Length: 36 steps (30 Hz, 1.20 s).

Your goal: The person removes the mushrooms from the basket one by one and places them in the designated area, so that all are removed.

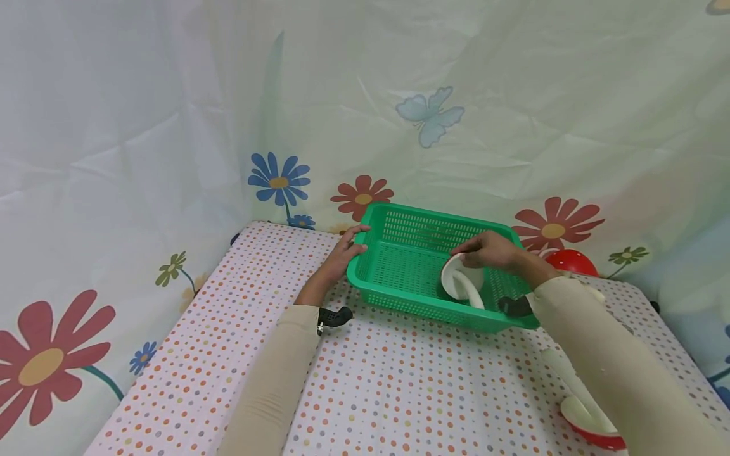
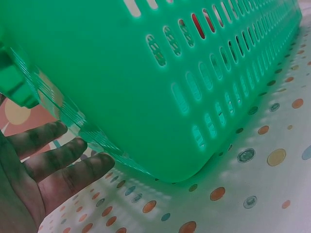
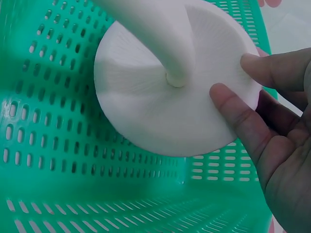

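Observation:
A toy mushroom point(image 1: 456, 282) with a white, finely ribbed underside and a thick curved white stem is in the green plastic basket point(image 1: 407, 307). My right hand point(image 1: 490, 250) pinches the edge of its cap, fingers behind and thumb on the underside. In the right wrist view, the mushroom's underside point(image 3: 146, 111) faces the camera, hiding its cap top. At the basket's left end, my left hand point(image 1: 340, 253) touches the rim with its thumb and a finger. Its other fingers point(image 2: 73, 179) extend fairly straight beside the basket's outer wall point(image 2: 121, 97).
A red, white-dotted toy mushroom point(image 1: 572, 261) lies behind the basket's right end. Another red one point(image 1: 599, 437) lies upturned near the right front, partly hidden by my right sleeve. A dotted cloth point(image 1: 399, 392) covers the table; a flowered curtain point(image 1: 485, 126) hangs behind.

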Each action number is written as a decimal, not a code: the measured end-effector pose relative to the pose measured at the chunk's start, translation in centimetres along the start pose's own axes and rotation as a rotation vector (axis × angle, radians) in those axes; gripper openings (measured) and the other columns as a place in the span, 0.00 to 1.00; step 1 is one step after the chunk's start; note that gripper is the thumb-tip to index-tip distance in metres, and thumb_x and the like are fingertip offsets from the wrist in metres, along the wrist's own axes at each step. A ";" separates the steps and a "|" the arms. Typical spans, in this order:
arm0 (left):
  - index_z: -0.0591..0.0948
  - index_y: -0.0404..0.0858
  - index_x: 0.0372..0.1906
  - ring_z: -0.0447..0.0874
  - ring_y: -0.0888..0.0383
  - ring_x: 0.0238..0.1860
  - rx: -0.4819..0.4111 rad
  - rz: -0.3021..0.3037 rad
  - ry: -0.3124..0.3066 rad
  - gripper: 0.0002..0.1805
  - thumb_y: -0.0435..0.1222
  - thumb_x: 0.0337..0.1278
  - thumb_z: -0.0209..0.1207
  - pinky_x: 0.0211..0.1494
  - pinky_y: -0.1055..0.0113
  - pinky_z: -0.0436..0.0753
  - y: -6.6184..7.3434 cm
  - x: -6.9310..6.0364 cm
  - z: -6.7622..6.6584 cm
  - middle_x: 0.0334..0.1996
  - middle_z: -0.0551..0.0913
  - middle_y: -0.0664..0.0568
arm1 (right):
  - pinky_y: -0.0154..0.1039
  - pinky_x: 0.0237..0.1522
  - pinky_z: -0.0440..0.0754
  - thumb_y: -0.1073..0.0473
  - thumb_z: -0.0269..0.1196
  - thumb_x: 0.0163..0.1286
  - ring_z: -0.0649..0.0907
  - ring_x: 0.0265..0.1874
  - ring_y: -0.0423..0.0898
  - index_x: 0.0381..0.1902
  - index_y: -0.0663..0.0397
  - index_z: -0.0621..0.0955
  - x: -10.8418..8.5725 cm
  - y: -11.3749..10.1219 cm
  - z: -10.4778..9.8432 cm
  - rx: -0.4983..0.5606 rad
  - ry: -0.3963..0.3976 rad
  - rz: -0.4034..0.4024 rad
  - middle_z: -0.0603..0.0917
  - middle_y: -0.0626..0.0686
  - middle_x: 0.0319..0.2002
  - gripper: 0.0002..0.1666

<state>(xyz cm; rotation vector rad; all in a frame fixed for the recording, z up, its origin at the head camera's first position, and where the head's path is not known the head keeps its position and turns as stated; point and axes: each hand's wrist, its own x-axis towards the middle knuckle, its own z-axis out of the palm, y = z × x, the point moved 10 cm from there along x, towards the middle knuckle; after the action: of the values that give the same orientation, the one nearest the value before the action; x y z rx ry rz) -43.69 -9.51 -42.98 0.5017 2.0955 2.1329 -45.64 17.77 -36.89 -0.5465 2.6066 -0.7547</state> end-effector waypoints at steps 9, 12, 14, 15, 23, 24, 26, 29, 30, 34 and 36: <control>0.57 0.46 0.75 0.73 0.29 0.58 -0.017 0.001 -0.012 0.27 0.37 0.76 0.43 0.43 0.66 0.79 0.0 0.1 0.1 0.68 0.62 0.29 | 0.52 0.52 0.81 0.55 0.60 0.72 0.80 0.52 0.56 0.62 0.59 0.78 -1.1 -0.1 -2.4 0.068 0.040 -0.018 0.80 0.63 0.57 0.24; 0.59 0.48 0.73 0.75 0.35 0.55 -0.005 -0.001 0.007 0.26 0.37 0.75 0.44 0.44 0.66 0.80 -0.1 0.1 0.0 0.67 0.64 0.30 | 0.51 0.53 0.81 0.55 0.61 0.72 0.79 0.53 0.56 0.62 0.59 0.79 -1.7 -0.1 -3.5 0.057 0.063 -0.023 0.81 0.64 0.58 0.24; 0.59 0.48 0.73 0.76 0.37 0.54 0.000 0.000 0.011 0.25 0.37 0.75 0.44 0.44 0.66 0.80 -0.1 0.2 0.0 0.67 0.65 0.31 | 0.48 0.51 0.82 0.54 0.61 0.72 0.80 0.53 0.55 0.61 0.59 0.79 -2.1 0.0 -4.1 0.039 0.081 -0.025 0.81 0.64 0.57 0.24; 0.60 0.49 0.73 0.77 0.39 0.54 0.002 -0.002 0.012 0.25 0.38 0.74 0.44 0.45 0.65 0.80 -0.2 0.2 0.0 0.66 0.65 0.32 | 0.46 0.50 0.82 0.54 0.61 0.72 0.80 0.52 0.54 0.61 0.59 0.79 -2.2 0.2 -4.4 0.023 0.092 -0.025 0.82 0.64 0.57 0.24; 0.60 0.49 0.73 0.73 0.38 0.61 0.012 -0.021 0.022 0.25 0.38 0.74 0.45 0.50 0.63 0.78 -0.2 0.0 -0.2 0.70 0.63 0.37 | 0.36 0.46 0.84 0.54 0.62 0.71 0.82 0.45 0.37 0.62 0.63 0.78 -3.7 1.7 -6.1 0.041 0.110 -0.020 0.81 0.64 0.57 0.26; 0.60 0.49 0.73 0.73 0.37 0.61 0.007 -0.023 0.021 0.25 0.38 0.74 0.45 0.50 0.62 0.78 -0.1 0.0 -0.2 0.70 0.63 0.37 | 0.36 0.45 0.84 0.53 0.62 0.71 0.82 0.44 0.36 0.62 0.62 0.77 -3.9 2.0 -6.3 0.044 0.113 -0.013 0.81 0.63 0.57 0.27; 0.60 0.49 0.73 0.72 0.36 0.62 0.004 -0.027 0.019 0.26 0.38 0.75 0.45 0.50 0.62 0.78 -0.2 0.0 -0.2 0.70 0.63 0.36 | 0.37 0.46 0.84 0.52 0.61 0.71 0.82 0.43 0.33 0.63 0.63 0.77 -4.2 2.4 -6.7 0.056 0.121 -0.004 0.81 0.62 0.57 0.28; 0.59 0.48 0.74 0.72 0.34 0.62 0.002 -0.032 0.015 0.26 0.38 0.75 0.45 0.49 0.63 0.78 -0.3 0.0 -0.2 0.69 0.63 0.35 | 0.36 0.43 0.83 0.50 0.61 0.71 0.81 0.41 0.31 0.63 0.62 0.76 -4.8 2.7 -7.6 0.036 0.159 0.007 0.81 0.62 0.57 0.29; 0.59 0.48 0.74 0.72 0.34 0.61 0.001 -0.034 0.016 0.26 0.38 0.75 0.45 0.49 0.63 0.77 -0.3 0.0 -0.2 0.68 0.64 0.35 | 0.37 0.44 0.84 0.50 0.61 0.72 0.81 0.41 0.30 0.64 0.64 0.76 -5.0 2.8 -7.8 0.051 0.169 0.012 0.80 0.63 0.58 0.30; 0.59 0.49 0.74 0.73 0.35 0.61 0.007 -0.038 0.018 0.26 0.38 0.75 0.45 0.48 0.64 0.77 -0.3 -0.1 -0.2 0.69 0.63 0.35 | 0.37 0.48 0.84 0.52 0.58 0.74 0.82 0.42 0.27 0.65 0.70 0.72 -5.8 3.1 -8.6 0.141 0.184 0.019 0.78 0.60 0.60 0.31; 0.58 0.49 0.74 0.73 0.35 0.60 0.007 -0.038 0.016 0.27 0.39 0.75 0.45 0.48 0.64 0.78 -0.3 -0.1 -0.1 0.68 0.64 0.34 | 0.39 0.50 0.83 0.52 0.57 0.75 0.83 0.43 0.27 0.67 0.71 0.70 -6.3 3.4 -8.9 0.191 0.195 0.027 0.79 0.51 0.57 0.32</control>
<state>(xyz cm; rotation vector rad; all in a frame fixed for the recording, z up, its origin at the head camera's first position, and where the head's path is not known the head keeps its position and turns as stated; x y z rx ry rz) -43.68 -9.65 -43.29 0.4427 2.1040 2.1172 -45.11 27.11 -30.29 -0.3982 2.6699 -1.0831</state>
